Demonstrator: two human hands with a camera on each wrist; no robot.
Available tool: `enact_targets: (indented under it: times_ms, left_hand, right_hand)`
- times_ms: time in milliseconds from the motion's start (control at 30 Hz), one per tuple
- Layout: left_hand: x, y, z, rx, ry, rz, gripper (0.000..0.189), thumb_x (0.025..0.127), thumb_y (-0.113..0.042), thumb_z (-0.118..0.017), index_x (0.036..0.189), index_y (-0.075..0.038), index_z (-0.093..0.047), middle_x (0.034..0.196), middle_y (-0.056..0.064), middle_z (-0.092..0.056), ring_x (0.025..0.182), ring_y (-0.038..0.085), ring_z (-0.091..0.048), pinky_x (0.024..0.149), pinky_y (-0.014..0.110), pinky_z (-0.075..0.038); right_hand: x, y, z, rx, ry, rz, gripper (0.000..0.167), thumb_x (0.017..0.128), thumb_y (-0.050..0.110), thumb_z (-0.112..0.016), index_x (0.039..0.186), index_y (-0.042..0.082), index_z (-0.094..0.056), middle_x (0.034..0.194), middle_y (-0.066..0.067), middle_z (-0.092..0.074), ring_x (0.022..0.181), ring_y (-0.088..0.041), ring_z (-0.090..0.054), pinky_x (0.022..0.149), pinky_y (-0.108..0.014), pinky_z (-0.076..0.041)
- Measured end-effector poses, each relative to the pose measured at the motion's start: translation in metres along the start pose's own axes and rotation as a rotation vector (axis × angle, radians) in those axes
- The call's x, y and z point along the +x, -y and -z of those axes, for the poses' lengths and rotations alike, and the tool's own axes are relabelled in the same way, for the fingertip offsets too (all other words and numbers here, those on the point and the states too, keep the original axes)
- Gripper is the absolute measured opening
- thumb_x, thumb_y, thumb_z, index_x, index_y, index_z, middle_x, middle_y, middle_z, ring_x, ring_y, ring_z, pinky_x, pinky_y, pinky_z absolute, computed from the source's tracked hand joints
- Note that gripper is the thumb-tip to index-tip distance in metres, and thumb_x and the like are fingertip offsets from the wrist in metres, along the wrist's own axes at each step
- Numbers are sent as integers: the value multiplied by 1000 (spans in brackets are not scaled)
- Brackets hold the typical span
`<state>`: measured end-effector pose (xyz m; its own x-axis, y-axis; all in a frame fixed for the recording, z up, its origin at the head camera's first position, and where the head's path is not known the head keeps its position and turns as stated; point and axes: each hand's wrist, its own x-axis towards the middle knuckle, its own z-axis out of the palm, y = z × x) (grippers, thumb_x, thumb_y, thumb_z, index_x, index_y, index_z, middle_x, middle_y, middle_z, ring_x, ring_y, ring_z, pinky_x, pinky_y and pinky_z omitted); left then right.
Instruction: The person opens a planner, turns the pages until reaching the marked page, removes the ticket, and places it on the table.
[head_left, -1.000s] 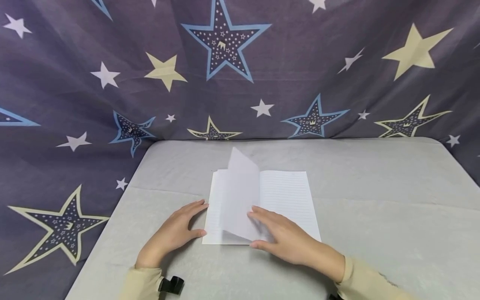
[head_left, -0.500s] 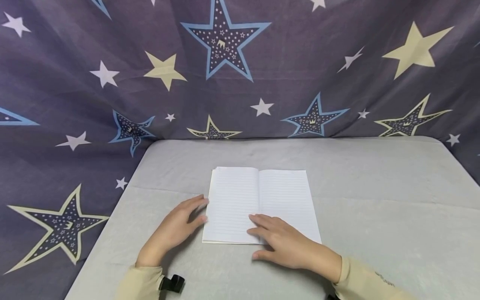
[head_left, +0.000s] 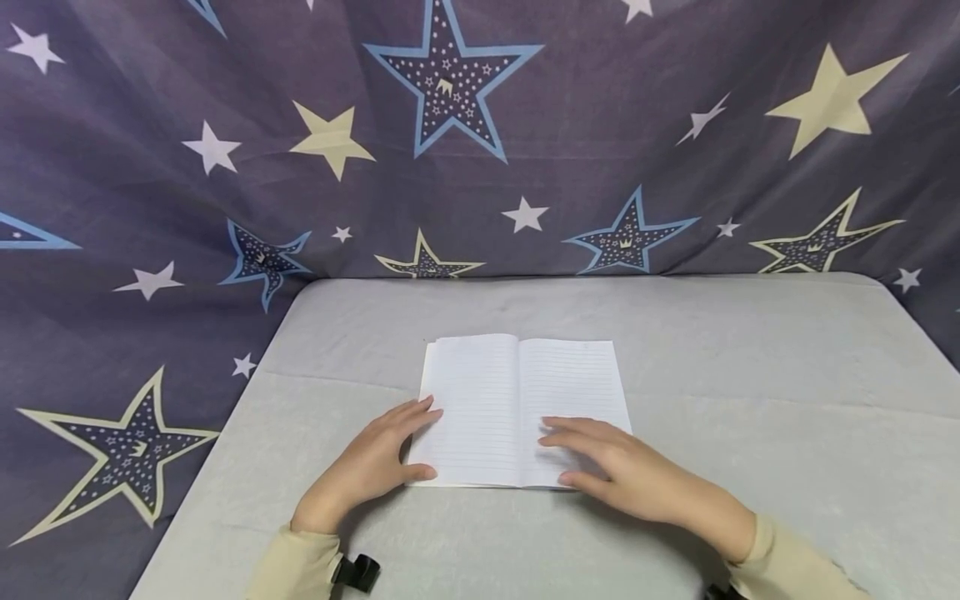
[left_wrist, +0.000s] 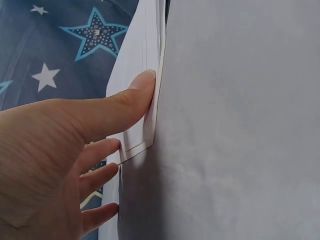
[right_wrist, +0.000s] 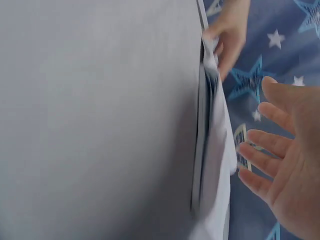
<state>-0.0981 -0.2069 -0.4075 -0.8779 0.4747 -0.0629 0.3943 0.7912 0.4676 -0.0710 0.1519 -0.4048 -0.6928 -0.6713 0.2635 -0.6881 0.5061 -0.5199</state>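
An open lined notebook [head_left: 480, 392] lies on the table, with white pages to both sides of its centre fold. My left hand [head_left: 375, 457] rests at its left edge, thumb and fingers loosely spread over the margin of the left page. In the left wrist view the thumb [left_wrist: 117, 107] lies over the notebook's [left_wrist: 137, 50] lower corner. My right hand [head_left: 637, 471] hovers over the lower part of the right page, fingers apart and holding nothing. The right wrist view shows the right hand [right_wrist: 285, 150] with relaxed fingers, separate from the notebook [right_wrist: 220, 135].
The grey cloth-covered table [head_left: 750, 358] extends around the notebook. Behind and to the left hangs a dark curtain [head_left: 600, 100] printed with stars. Black straps [head_left: 358, 572] sit at the cuffs of the beige sleeves [head_left: 296, 567].
A page that stood raised under the right hand has come down flat on the left side. The right hand has then moved right, onto the right page; the left hand has shifted slightly right.
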Motion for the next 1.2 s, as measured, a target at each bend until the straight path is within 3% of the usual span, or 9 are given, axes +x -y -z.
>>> enact_targets:
  times_ms: [267, 400, 500, 733, 1000, 1200]
  left_hand:
    - [-1, 3, 0, -6, 3, 5, 77, 77, -29, -85, 143, -7, -53, 153, 12, -42, 141, 38, -36, 111, 59, -31]
    - [0, 4, 0, -4, 3, 7, 76, 77, -29, -85, 142, -7, -54, 153, 12, -42, 141, 38, -36, 111, 59, -31]
    - [0, 4, 0, -1, 9, 12, 75, 77, -29, -85, 142, -7, -54, 153, 12, -42, 141, 37, -36, 111, 58, -31]
    - [0, 3, 0, 1, 14, 24, 76, 77, -29, -85, 142, -7, -54, 154, 12, -41, 141, 37, -36, 111, 59, -31]
    - [0, 4, 0, -4, 29, 16, 76, 79, -30, -83, 144, -7, -52, 154, 12, -40, 142, 37, -35, 110, 61, -31]
    - [-1, 4, 0, -7, 32, 15, 76, 79, -29, -83, 144, -7, -51, 155, 12, -39, 142, 37, -34, 110, 61, -30]
  right_hand:
    - [-32, -32, 19, -54, -44, -120, 53, 85, 30, -78, 132, 14, -63, 144, -10, -53, 131, -34, -49, 105, -53, -40]
    - [-42, -46, 22, -86, -44, -132, 66, 76, 34, -85, 134, 13, -62, 145, -11, -51, 132, -36, -46, 111, -38, -35]
    - [-46, -51, 24, -98, -30, -131, 73, 72, 38, -87, 136, 14, -61, 147, -11, -49, 133, -36, -45, 112, -34, -34]
    - [-45, -52, 25, -144, 21, -120, 74, 72, 44, -85, 135, 10, -62, 148, -14, -47, 133, -38, -46, 101, -56, -41]
    - [-43, -45, 25, -153, 43, -180, 70, 73, 37, -86, 133, 8, -63, 149, -15, -47, 133, -38, -45, 103, -58, -40]
    - [-39, -40, 21, -199, 7, -201, 65, 71, 33, -88, 126, 6, -67, 144, -17, -51, 129, -39, -49, 100, -58, -43]
